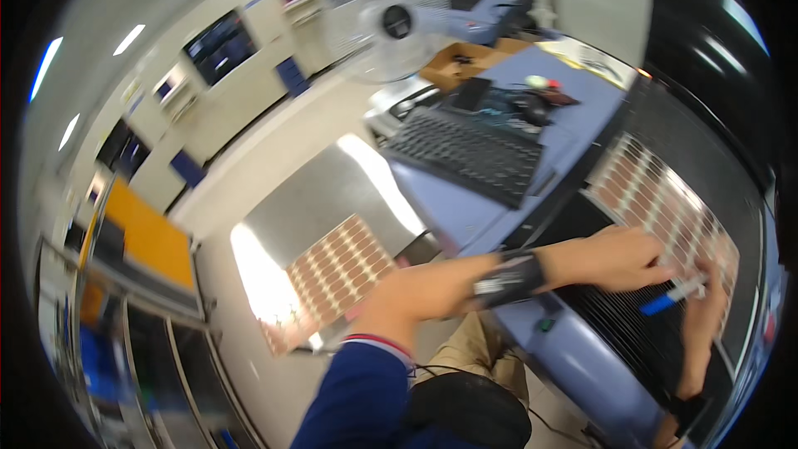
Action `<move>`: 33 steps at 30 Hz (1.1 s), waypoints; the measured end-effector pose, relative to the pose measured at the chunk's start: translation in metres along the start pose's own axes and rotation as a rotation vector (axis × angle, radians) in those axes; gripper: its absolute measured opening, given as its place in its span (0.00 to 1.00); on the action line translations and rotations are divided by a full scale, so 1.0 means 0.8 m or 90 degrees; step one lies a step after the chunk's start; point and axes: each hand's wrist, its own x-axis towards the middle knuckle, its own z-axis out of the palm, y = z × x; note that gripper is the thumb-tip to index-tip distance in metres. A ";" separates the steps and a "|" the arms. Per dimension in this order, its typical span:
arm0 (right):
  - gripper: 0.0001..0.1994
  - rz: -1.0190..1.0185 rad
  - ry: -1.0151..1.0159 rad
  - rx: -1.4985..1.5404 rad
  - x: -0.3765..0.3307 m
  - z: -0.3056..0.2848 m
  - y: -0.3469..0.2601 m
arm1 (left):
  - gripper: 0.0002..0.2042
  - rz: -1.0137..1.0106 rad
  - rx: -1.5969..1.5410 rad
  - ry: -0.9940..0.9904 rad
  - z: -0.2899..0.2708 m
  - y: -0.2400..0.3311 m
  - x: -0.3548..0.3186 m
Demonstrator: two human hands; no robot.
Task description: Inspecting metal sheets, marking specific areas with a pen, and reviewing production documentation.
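My left hand (615, 258) reaches to the right, a dark band on its wrist. It lies flat on a sheet of copper-coloured oval pieces (665, 195) that rests on a dark ribbed panel (615, 324). My right hand (702, 320) comes up from the lower right. It grips a white marker with a blue cap (675, 295) and holds it against the lower edge of that sheet, just beside the left hand's fingertips. Both hands are blurred.
A second sheet of copper ovals (332, 274) lies on a steel table (324, 191) to the left. A black keyboard (465, 150), a cardboard box (457, 62) and small items sit on the blue-grey desk (465, 208). A white fan (391, 21) stands behind. An orange cart (145, 237) is far left.
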 end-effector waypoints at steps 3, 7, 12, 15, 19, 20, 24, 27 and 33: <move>0.21 0.274 0.083 0.206 -0.073 0.056 0.149 | 0.28 -0.084 0.223 0.053 -0.012 -0.109 0.021; 0.24 0.559 0.083 0.620 -0.044 0.057 0.133 | 0.37 -0.261 0.567 0.210 0.045 -0.188 0.026; 0.28 0.270 -0.191 0.217 -0.046 0.051 0.147 | 0.37 -0.212 0.480 0.194 0.034 -0.159 0.031; 0.30 0.273 -0.198 0.251 -0.043 0.041 0.143 | 0.38 -0.198 0.514 0.181 0.043 -0.161 0.036; 0.30 0.251 -0.223 0.169 -0.038 0.039 0.129 | 0.29 -0.250 0.414 0.118 0.000 -0.125 0.017; 0.30 0.222 -0.249 0.152 -0.037 0.037 0.130 | 0.28 -0.196 0.261 0.266 -0.003 -0.132 0.020; 0.27 0.140 -0.177 0.125 -0.054 0.045 0.161 | 0.26 0.019 -0.169 0.518 -0.020 -0.107 0.028; 0.19 0.129 -0.090 -0.075 -0.037 0.043 0.101 | 0.45 0.077 -0.591 0.551 0.002 -0.100 0.026; 0.24 0.079 -0.043 0.061 -0.079 0.011 -0.112 | 0.52 -0.018 -0.335 0.381 0.030 -0.006 -0.074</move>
